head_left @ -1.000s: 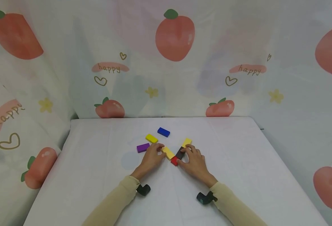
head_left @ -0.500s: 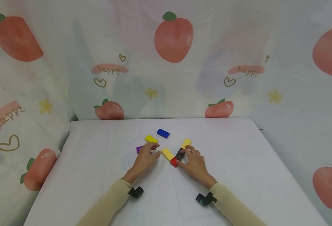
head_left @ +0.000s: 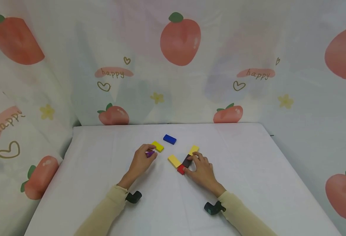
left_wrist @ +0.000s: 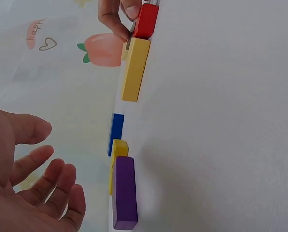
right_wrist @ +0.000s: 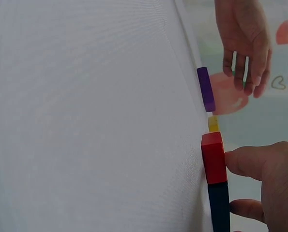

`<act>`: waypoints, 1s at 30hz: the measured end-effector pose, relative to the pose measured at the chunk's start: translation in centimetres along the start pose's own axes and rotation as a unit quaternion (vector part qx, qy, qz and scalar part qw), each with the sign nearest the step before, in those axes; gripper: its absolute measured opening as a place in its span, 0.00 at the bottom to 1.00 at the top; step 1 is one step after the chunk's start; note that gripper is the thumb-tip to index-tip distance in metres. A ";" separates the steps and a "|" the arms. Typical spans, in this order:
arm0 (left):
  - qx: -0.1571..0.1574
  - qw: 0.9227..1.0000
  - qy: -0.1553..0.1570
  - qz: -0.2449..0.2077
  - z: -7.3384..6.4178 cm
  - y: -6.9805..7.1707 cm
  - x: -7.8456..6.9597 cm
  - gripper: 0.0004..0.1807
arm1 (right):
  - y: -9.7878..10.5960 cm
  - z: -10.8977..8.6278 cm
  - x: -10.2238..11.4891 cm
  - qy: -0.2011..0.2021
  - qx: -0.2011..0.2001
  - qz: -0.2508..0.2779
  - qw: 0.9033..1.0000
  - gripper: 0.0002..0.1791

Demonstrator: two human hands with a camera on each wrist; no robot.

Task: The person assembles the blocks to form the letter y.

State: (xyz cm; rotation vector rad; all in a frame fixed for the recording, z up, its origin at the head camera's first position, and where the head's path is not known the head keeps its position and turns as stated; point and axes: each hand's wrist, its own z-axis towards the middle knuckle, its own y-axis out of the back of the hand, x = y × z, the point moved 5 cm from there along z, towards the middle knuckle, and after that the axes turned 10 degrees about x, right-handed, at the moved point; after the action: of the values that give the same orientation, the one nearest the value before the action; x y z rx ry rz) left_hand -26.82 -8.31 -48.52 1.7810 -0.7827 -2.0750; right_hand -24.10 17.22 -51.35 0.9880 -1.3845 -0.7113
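My left hand (head_left: 140, 162) hovers over a purple block (left_wrist: 125, 193), its fingers loosely bent and apart from it in the left wrist view. My right hand (head_left: 203, 172) rests its thumb against a red block (right_wrist: 214, 157) and a fingertip on the black block (head_left: 186, 161) joined to it. From the red block, a pale yellow block (head_left: 174, 161) runs up to the left. Another pale yellow block (head_left: 194, 149) continues beyond the black one, so the row forms a V. Part of the purple block is hidden by my left hand in the head view.
A bright yellow block (head_left: 158, 147) lies beyond my left fingertips, with a blue block (head_left: 170, 139) farther back. The white-covered table (head_left: 173, 209) ends at a patterned cloth wall (head_left: 190, 88). Small black cameras sit at both wrists.
My left hand has moved left, away from the pale yellow block, and is now over the purple block. My right hand stays at the red and black blocks.
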 end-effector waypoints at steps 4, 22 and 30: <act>-0.005 1.000 0.000 -0.006 0.5 0.6 0.5 0.16 | 0.1 0.0 0.1 0.002 -0.001 0.003 1.000 0.26; -0.003 0.998 0.067 0.005 4.6 0.0 1.9 0.19 | 0.0 0.0 -0.1 0.003 -0.003 -0.004 1.000 0.27; 0.025 0.998 0.058 0.015 6.7 -0.9 1.8 0.22 | -0.1 0.0 -0.1 0.006 -0.002 -0.002 1.000 0.27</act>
State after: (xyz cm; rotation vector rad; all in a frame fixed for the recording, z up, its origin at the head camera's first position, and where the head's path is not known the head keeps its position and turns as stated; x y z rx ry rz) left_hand -33.59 -7.15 -49.95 1.8852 -0.8287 -1.9286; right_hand -24.07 17.26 -51.49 0.9894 -1.3710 -0.7099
